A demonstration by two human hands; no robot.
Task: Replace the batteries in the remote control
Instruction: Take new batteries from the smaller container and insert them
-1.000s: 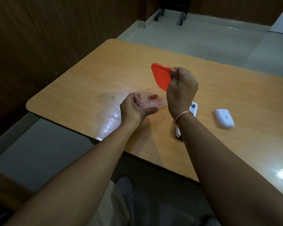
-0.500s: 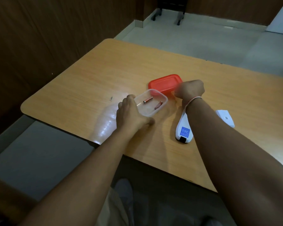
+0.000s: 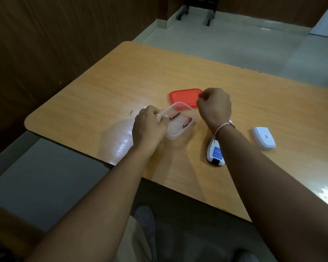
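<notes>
1. Table (image 3: pixel 235 95), one: wooden top with rounded corners; all loose items lie on it.
2. Clear plastic container (image 3: pixel 178 132), one: open, lidless, near the table's front left edge. The left hand (image 3: pixel 150 127) grips its near-left rim, fingers curled over the edge.
3. Batteries, two, both inside the container: the first battery (image 3: pixel 174 114) lies toward the far side, the second battery (image 3: pixel 187 122) toward the right wall. They are apart and not touching.
4. Red lid (image 3: pixel 184 96), one: flat on the table just behind the container, its near edge hidden by the container's far rim.
5. Right hand (image 3: pixel 214 106): raised over the right end of the lid, fingers curled into a loose fist. Whether it pinches anything cannot be told. It covers the lid's right corner, and the wrist crosses the far end of the remote.
6. Wrist thread (image 3: pixel 223 127), one: pale band around the right wrist.
7. Remote control (image 3: pixel 215 153), one: white, back side up, blue label showing, lying right of the container and beneath the right forearm. Its far end is hidden by the wrist, so the battery bay cannot be seen.
8. Battery cover (image 3: pixel 263 138), one: white piece with a small printed square, right of the remote and apart from it.
9. Glare patches on the tabletop, two: one left of the left hand, one at the right edge.
10. Chair base (image 3: pixel 195 14): wheeled legs on the floor beyond the table.
</notes>
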